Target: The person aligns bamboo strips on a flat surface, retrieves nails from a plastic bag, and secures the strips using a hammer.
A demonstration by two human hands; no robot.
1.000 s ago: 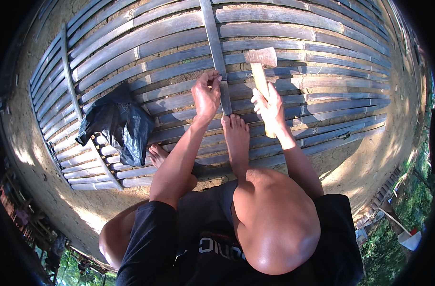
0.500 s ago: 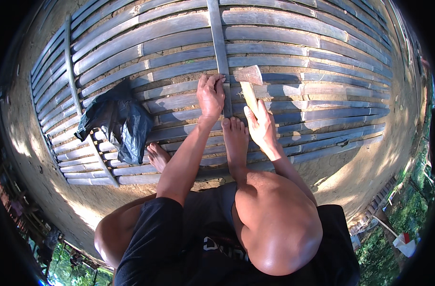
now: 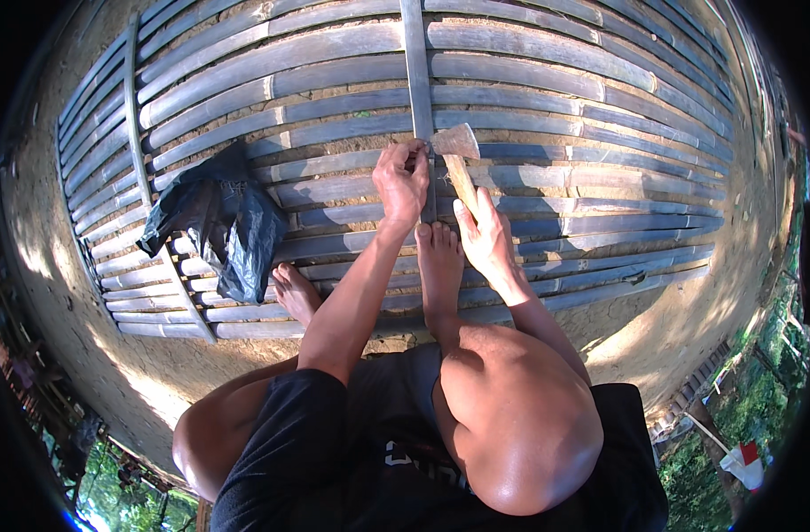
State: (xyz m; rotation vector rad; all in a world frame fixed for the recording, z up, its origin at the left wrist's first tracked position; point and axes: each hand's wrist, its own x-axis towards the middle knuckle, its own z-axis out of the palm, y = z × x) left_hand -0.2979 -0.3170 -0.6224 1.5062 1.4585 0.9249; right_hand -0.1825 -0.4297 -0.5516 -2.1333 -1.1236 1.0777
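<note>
My right hand (image 3: 488, 238) grips a hatchet (image 3: 456, 142) by its wooden handle. The flared blade edge points right, and the blunt back of the head is close to my left fingertips. My left hand (image 3: 401, 186) has its fingers pinched together over a narrow crosspiece (image 3: 417, 71). Whatever small thing is between those fingers is too hidden to name. The crosspiece runs across a panel of bamboo slats (image 3: 343, 44) on the ground. My bare right foot (image 3: 439, 270) presses on the crosspiece's near end.
A crumpled black plastic bag (image 3: 250, 235) lies on the slats at the left, beside my left foot (image 3: 296, 293). A second crosspiece (image 3: 132, 97) spans the panel's left side. Bare earth (image 3: 644, 332) surrounds the panel. Greenery and a red and white thing (image 3: 743, 465) appear at lower right.
The hatchet head has moved slightly left, and its back is now close to my left fingertips. My left hand has shifted slightly right, still pinched. The view has shifted a little.
</note>
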